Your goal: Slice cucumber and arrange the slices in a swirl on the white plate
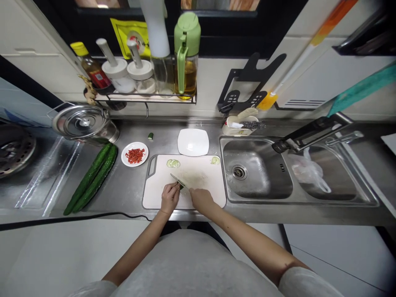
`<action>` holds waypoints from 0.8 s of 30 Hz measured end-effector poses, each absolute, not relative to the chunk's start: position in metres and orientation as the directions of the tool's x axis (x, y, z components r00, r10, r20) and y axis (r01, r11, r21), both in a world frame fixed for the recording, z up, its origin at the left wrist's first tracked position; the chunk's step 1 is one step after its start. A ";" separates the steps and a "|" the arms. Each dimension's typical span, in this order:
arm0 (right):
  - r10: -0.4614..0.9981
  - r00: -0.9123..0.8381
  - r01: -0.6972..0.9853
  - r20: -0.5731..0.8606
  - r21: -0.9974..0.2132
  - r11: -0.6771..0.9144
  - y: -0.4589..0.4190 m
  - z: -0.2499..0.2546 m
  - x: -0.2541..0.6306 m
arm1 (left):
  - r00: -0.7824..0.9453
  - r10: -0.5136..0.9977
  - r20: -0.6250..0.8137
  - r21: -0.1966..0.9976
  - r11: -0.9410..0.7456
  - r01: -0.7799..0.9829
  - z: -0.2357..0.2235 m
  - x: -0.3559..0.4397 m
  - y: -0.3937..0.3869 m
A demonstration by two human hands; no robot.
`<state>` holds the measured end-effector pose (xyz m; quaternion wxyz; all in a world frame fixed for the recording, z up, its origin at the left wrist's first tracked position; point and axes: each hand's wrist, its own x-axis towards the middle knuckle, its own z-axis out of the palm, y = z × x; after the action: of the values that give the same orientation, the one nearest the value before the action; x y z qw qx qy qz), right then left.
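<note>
Clutching knife (177, 180) in right grip (201, 200), cucumber bit (181, 187) in left grip (170, 198), with some mid-frame slices (173, 163) done but frame-left cucumbers (98, 179) uncut.

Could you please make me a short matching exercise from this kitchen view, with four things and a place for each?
Things:
1. Knife
2. Chopped red pieces
3. Two long cucumbers
4. Plastic bag

Places:
A. In the right-hand sink basin
B. On the small round plate
C. In the person's right hand
D. On the steel counter, left of the cutting board

Pairs: 1-C, 2-B, 3-D, 4-A
</note>
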<state>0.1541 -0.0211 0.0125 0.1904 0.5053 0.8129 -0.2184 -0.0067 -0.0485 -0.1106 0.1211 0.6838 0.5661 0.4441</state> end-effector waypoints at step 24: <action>0.737 -0.391 0.917 -0.551 -0.171 0.360 -0.020 -0.006 0.157 | -0.031 0.900 0.435 0.671 -0.301 0.677 -0.112 -0.007 -0.049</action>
<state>0.1570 -0.0199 -0.0064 0.1947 0.5161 0.8012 -0.2319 -0.0073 -0.0492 -0.1117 0.1302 0.6837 0.5768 0.4277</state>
